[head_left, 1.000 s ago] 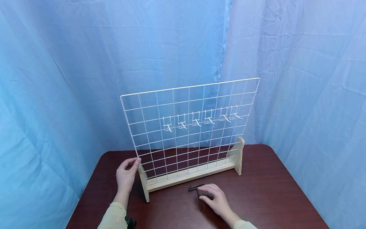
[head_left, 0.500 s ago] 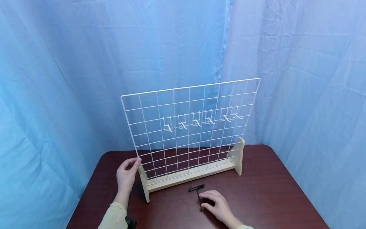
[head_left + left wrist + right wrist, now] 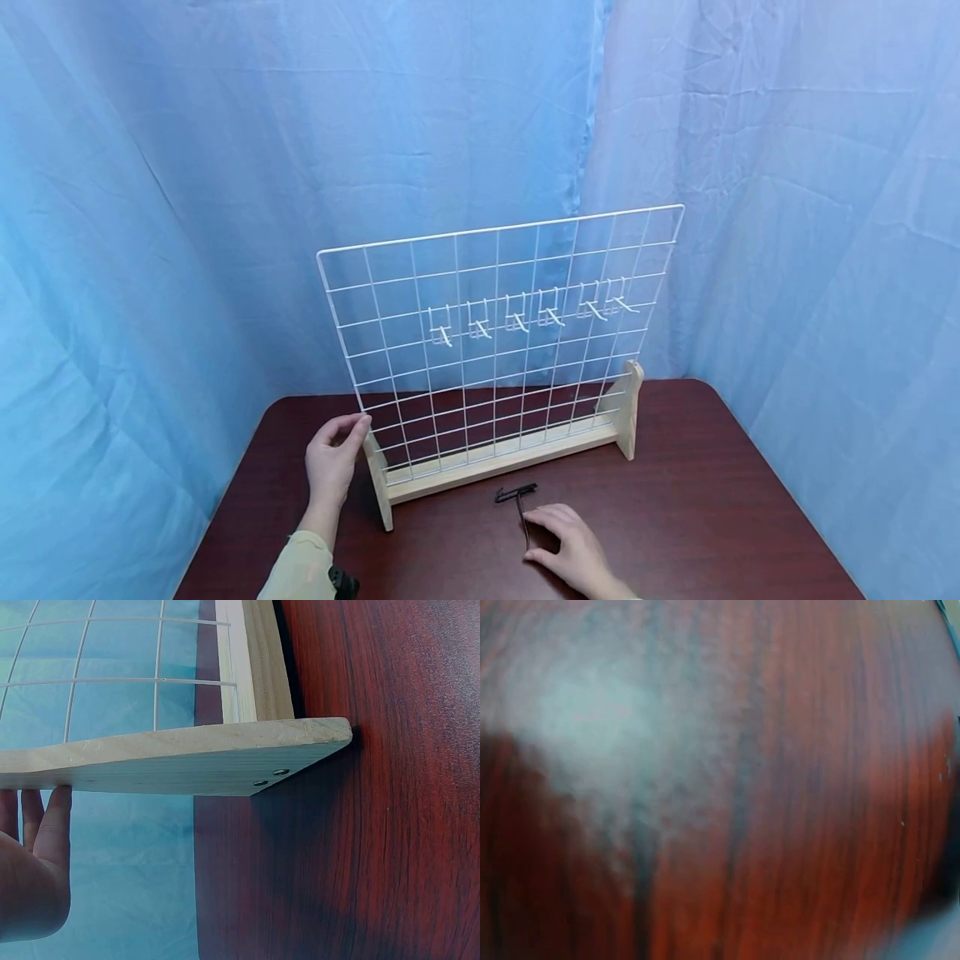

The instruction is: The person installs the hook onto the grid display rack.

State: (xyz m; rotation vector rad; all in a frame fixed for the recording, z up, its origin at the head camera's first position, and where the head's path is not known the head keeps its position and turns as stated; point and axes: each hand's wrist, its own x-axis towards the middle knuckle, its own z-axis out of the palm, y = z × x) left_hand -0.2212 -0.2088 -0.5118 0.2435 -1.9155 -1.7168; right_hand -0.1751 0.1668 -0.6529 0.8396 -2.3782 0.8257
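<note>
A white wire grid panel (image 3: 480,358) stands in a pale wooden stand (image 3: 502,460), with several white hooks (image 3: 516,320) hung in a row across it. My left hand (image 3: 330,462) pinches the upper end of the stand's left side piece beside the grid; in the left wrist view its fingertips (image 3: 56,817) touch that piece's outer face. On the table before the stand lies a black hook (image 3: 517,493), its long prong pointing toward me. My right hand (image 3: 573,546) is beside this prong, thumb and forefinger apart, their tips near or touching it; actual contact is unclear.
The dark red-brown table (image 3: 697,500) carries everything, and blue curtains (image 3: 450,117) hang behind and at both sides. Only blurred tabletop (image 3: 705,825) fills most of the right wrist view. The stand's right side piece (image 3: 628,408) stands toward the back.
My right hand has slid from the black hook's head down along its prong toward me, the thumb and forefinger spreading apart. The hook stays put, and my left hand holds still.
</note>
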